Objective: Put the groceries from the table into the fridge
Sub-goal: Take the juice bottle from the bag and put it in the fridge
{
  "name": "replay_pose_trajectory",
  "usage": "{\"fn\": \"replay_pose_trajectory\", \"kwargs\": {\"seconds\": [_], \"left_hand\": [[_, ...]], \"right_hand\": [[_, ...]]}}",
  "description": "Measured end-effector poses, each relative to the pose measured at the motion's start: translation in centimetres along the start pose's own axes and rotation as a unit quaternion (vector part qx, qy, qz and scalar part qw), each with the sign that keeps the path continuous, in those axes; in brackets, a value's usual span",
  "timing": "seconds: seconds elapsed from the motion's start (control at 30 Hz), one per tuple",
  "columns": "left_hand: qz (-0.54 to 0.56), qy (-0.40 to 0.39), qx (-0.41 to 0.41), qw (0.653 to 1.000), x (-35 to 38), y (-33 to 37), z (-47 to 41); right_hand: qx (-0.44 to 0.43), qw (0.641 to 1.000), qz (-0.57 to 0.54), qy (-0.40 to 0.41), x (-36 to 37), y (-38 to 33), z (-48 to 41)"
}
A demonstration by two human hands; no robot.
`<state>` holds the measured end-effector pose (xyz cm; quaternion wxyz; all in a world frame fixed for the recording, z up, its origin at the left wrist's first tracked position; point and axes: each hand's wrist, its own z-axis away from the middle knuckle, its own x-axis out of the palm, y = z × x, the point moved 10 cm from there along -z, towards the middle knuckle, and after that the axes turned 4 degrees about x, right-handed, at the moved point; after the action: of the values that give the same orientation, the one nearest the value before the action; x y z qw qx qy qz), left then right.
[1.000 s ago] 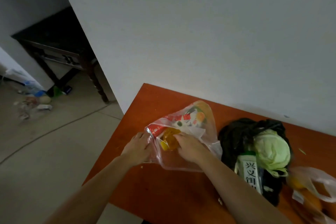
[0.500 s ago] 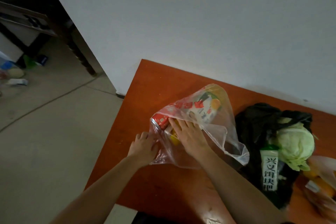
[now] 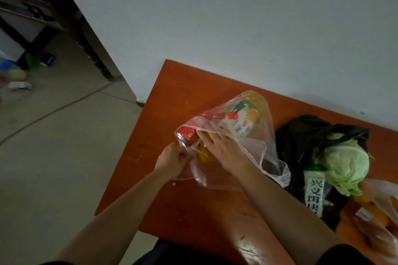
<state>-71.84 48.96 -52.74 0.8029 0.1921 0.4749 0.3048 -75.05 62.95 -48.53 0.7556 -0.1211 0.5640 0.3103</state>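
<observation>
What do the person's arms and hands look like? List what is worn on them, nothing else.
The left forearm and right forearm are bare; no sleeve reaches them. The left hand and right hand wear no gloves, and no watch, bracelet or ring shows. Dark fabric, likely a short sleeve, shows at the bottom edge by the right upper arm.

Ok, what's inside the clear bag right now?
A red can at the mouth, a white printed carton deeper in, and a yellow thing beside the can. The right hand, reaching inside, covers most of the yellow thing, so I cannot tell what it is.
</observation>
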Motion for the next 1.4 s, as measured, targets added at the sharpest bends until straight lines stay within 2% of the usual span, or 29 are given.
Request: {"fn": "replay_pose_trajectory", "kwargs": {"seconds": [0.17, 0.3, 0.4, 0.47, 0.53, 0.63, 0.73, 0.77, 0.83, 0.93, 1.0, 1.13, 1.23, 1.4], "left_hand": [[-0.017, 0.008, -0.106, 0.994, 0.5, -4.6, 0.5], [-0.001, 0.032, -0.149, 0.988, 1.1, -4.5, 0.1], [-0.001, 0.062, -0.143, 0.988, 0.4, -4.0, -0.3], [-0.017, 0.081, -0.125, 0.989, -0.2, -3.3, -0.4], [-0.027, 0.093, -0.111, 0.989, -0.8, -2.4, -0.5], [-0.042, 0.102, -0.096, 0.989, -1.4, -1.1, -0.6], [-0.047, 0.100, -0.091, 0.990, -1.6, -0.4, -0.8], [-0.044, 0.099, -0.090, 0.990, -1.6, -0.3, -0.8], [-0.042, 0.098, -0.084, 0.991, -1.7, 0.0, -0.7], [-0.047, 0.102, -0.080, 0.990, -2.0, 1.1, 0.2], [-0.048, 0.106, -0.083, 0.990, -2.1, 1.5, 0.6], [-0.024, 0.086, -0.104, 0.991, -1.6, 1.6, 1.3], [-0.018, 0.113, -0.126, 0.985, -2.7, 3.2, 3.1], [-0.033, 0.215, -0.091, 0.972, -5.9, 8.7, 5.0]], "right_hand": [[-0.021, 0.998, 0.055, 0.001, 0.1, -0.2, -0.1], [-0.048, 0.998, -0.016, 0.027, -0.5, 0.8, 1.0], [-0.027, 0.988, -0.130, 0.075, -3.4, 2.7, 1.9], [0.018, 0.945, -0.304, 0.119, -6.9, 4.7, 2.5], [0.080, 0.870, -0.465, 0.144, -10.3, 7.6, 3.4], [0.204, 0.830, -0.478, 0.202, -13.4, 12.8, 5.5], [0.285, 0.719, -0.581, 0.256, -12.2, 16.2, 7.9], [0.293, 0.701, -0.599, 0.254, -11.5, 16.1, 8.4], [0.279, 0.706, -0.601, 0.249, -10.7, 14.9, 8.9], [0.244, 0.752, -0.556, 0.258, -11.3, 12.6, 9.4], [0.247, 0.766, -0.537, 0.254, -11.6, 11.7, 9.5], [0.280, 0.754, -0.529, 0.271, -12.2, 12.8, 10.0], [0.287, 0.753, -0.532, 0.262, -12.6, 13.0, 9.9], [0.293, 0.685, -0.596, 0.301, -14.9, 14.2, 12.7]]}}
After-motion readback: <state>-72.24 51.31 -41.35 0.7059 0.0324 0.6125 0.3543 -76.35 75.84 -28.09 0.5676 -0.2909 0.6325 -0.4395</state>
